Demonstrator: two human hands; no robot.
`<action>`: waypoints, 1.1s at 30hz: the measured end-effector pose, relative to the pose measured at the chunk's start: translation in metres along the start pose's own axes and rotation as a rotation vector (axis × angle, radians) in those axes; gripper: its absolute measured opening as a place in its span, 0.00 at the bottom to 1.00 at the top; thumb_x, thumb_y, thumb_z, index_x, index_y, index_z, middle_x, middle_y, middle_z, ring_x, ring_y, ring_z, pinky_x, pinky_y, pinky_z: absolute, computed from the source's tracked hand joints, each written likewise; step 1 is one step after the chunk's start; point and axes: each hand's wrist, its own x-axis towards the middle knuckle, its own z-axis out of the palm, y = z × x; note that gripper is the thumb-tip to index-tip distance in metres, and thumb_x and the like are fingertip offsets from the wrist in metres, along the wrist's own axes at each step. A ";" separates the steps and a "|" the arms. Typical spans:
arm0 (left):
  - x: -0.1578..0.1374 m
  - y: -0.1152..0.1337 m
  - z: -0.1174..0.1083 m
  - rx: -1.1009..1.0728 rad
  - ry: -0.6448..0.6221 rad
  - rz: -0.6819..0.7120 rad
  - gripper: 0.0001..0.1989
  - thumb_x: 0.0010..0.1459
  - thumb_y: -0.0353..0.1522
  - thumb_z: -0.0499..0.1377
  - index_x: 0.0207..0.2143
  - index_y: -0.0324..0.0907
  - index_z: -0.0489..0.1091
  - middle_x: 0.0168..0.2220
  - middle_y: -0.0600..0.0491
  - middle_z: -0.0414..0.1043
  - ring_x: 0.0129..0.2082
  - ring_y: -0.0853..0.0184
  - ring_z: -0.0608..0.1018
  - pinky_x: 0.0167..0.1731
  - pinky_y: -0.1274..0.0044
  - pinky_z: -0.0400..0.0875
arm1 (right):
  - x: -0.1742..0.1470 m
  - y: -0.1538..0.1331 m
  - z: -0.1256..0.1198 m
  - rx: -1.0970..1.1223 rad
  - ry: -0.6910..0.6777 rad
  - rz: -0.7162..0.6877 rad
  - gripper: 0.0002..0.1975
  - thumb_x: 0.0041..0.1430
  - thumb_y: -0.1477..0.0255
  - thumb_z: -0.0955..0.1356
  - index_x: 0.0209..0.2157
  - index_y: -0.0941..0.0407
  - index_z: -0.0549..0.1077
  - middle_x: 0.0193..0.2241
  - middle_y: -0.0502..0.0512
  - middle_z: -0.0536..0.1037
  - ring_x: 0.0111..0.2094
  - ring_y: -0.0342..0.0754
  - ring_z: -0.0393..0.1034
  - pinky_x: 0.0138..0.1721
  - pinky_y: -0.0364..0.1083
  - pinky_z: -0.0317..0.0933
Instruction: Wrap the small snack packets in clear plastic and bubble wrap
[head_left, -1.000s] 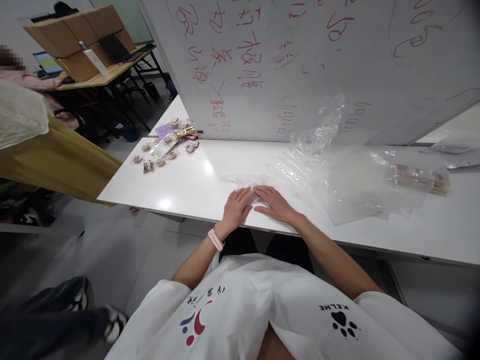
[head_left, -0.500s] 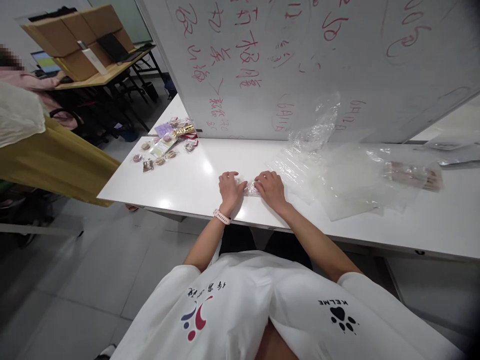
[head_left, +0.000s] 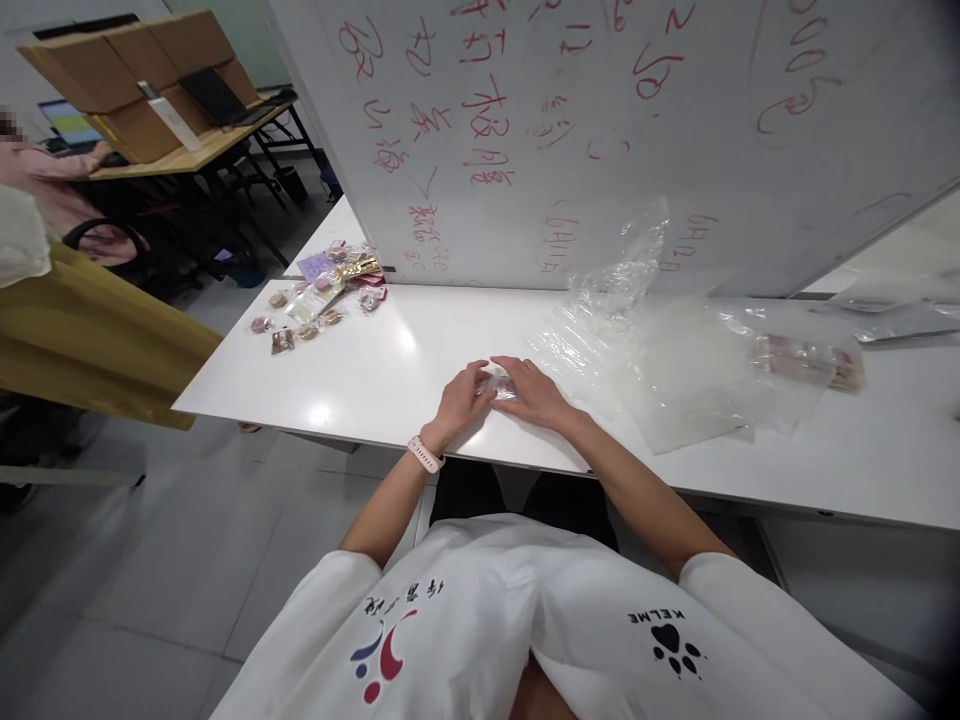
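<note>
A small, crinkled clear plastic packet [head_left: 502, 388] lies on the white table [head_left: 360, 375] between my hands; its contents cannot be made out. My left hand [head_left: 461, 400], with a pale pink band at the wrist, curls its fingers and thumb against the packet's left side. From the other side, my right hand [head_left: 534, 394] arches over the packet, its thumb and fingertips pressing the right end. Both hands partly hide it. Just right of my right hand spreads a pile of clear plastic bags [head_left: 675, 375].
Several small wrapped items [head_left: 319, 295] lie at the table's left end. A whiteboard [head_left: 480, 190] with red writing stands along the back edge. Plastic-wrapped sticks [head_left: 806, 360] rest at the right. A person [head_left: 45, 185] sits at a desk far left.
My hands have come closer together, and the packet between them looks shorter and more bunched. The fingers of my right hand have turned inward over it. The view has shifted slightly.
</note>
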 end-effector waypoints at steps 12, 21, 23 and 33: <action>-0.021 0.011 -0.002 -0.498 0.072 -0.181 0.36 0.63 0.40 0.60 0.68 0.51 0.46 0.63 0.41 0.61 0.64 0.60 0.68 0.56 0.67 0.72 | 0.004 -0.024 0.014 -0.208 -0.015 -0.030 0.20 0.67 0.77 0.60 0.57 0.54 0.71 0.46 0.61 0.78 0.47 0.57 0.65 0.44 0.55 0.60; -0.064 0.020 0.022 -0.201 0.340 -0.175 0.27 0.66 0.40 0.58 0.64 0.46 0.59 0.62 0.41 0.65 0.61 0.55 0.71 0.60 0.60 0.70 | -0.102 0.078 -0.101 0.365 0.734 0.636 0.21 0.69 0.59 0.60 0.51 0.56 0.74 0.40 0.61 0.80 0.35 0.53 0.74 0.35 0.52 0.69; -0.065 0.018 0.027 -0.093 0.387 -0.127 0.24 0.65 0.38 0.58 0.62 0.44 0.63 0.58 0.42 0.69 0.59 0.55 0.73 0.58 0.60 0.71 | -0.135 0.124 -0.158 0.207 1.207 0.844 0.22 0.67 0.62 0.58 0.52 0.61 0.73 0.41 0.67 0.78 0.37 0.55 0.74 0.35 0.54 0.68; -0.059 0.019 0.033 0.189 0.451 0.001 0.21 0.63 0.31 0.59 0.58 0.44 0.68 0.50 0.46 0.75 0.48 0.58 0.79 0.46 0.65 0.79 | -0.195 0.317 -0.283 -0.104 1.342 1.757 0.25 0.64 0.79 0.59 0.62 0.61 0.67 0.57 0.81 0.66 0.60 0.63 0.57 0.51 0.67 0.49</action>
